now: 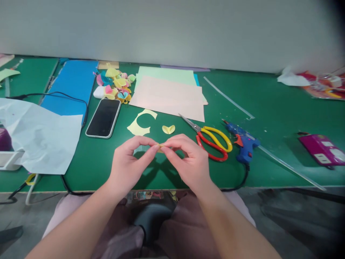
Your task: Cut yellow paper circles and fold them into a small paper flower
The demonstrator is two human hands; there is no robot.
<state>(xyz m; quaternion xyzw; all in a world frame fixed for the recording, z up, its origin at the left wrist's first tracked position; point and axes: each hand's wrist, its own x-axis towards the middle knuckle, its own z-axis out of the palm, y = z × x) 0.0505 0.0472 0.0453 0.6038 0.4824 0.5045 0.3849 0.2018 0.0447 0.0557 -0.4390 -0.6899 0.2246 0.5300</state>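
Pinching a yellow paper piece [161,146], seemingly light and easily creased, the left hand [126,163] and right hand [188,162] are holding its edges between closed fingertips, scissors [212,142] lying at three o'clock.

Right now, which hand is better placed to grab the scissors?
Probably the right hand: the scissors lie just beside it. The left hand is farther off, and both pinch the yellow paper.
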